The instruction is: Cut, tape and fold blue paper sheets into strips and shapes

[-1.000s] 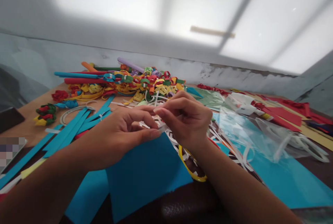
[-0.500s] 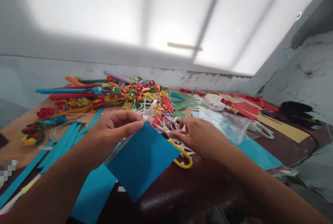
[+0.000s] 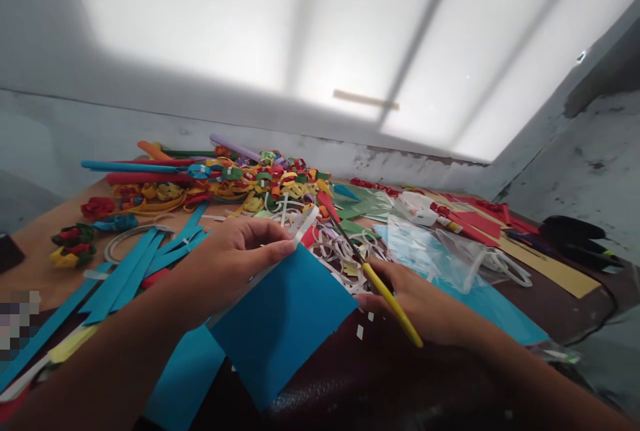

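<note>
My left hand (image 3: 250, 257) is closed, pinching the upper edge of a blue paper piece (image 3: 287, 324) between thumb and fingers. A narrow white strip (image 3: 306, 224) curls up from that edge at my fingertips. My right hand (image 3: 395, 294) is closed around yellow-handled scissors (image 3: 393, 304), with the dark blades pointing up and away, just beyond the paper's right corner. Whether the blades are parted I cannot tell. Behind the blades lies a heap of white strip scraps (image 3: 345, 254). Another blue sheet (image 3: 187, 374) lies beneath my left forearm.
Blue paper strips (image 3: 127, 277) and paper flowers (image 3: 73, 244) lie on the left. Colourful paper chains (image 3: 260, 177) and rolled papers are piled at the back. A plastic-covered blue sheet (image 3: 480, 304), red paper (image 3: 475, 224) and a black object (image 3: 575, 237) lie to the right.
The scissors have swung up in my right hand, so their blades now point away. My right hand has shifted slightly right and lower. The blue paper stays in my left hand.
</note>
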The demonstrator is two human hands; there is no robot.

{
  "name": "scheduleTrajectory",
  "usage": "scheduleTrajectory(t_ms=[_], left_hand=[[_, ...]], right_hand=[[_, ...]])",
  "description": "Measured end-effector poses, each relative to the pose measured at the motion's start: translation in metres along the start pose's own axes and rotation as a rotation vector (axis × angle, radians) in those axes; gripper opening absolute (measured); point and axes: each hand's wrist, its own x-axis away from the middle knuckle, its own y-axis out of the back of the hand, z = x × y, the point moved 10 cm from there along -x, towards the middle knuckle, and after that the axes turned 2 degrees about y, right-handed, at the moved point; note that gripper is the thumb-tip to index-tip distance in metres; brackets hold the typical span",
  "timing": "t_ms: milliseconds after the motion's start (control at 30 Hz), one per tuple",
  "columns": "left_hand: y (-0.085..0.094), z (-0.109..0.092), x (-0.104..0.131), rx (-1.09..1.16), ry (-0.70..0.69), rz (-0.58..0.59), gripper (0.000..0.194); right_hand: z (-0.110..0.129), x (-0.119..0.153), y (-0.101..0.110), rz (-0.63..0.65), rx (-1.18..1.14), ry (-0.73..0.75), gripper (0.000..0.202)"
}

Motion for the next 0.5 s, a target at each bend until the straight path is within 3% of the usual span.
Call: scheduleTrajectory(t_ms=[100, 200, 333, 500], left_hand=[[0.001, 0.001, 0.0, -0.052, 0.008, -0.002, 0.036], [-0.002, -0.003, 0.001, -0.081, -0.027, 0.026, 0.032], [-0.008, -0.012, 0.002, -0.112, -0.114, 0.082, 0.028], [-0.007, -0.013, 0.001, -0.084, -0.138, 0.096, 0.026]], right_hand=[[0.018, 0.013, -0.006, 0.126, -0.218, 0.185, 0.038], [0.033, 0.031, -0.012, 0.227, -0.454, 0.228, 0.048], [0.041, 0.043, -0.011, 0.18, -0.649, 0.134, 0.064], [0.044, 0.038, -0.012, 0.182, -0.702, 0.178, 0.06]])
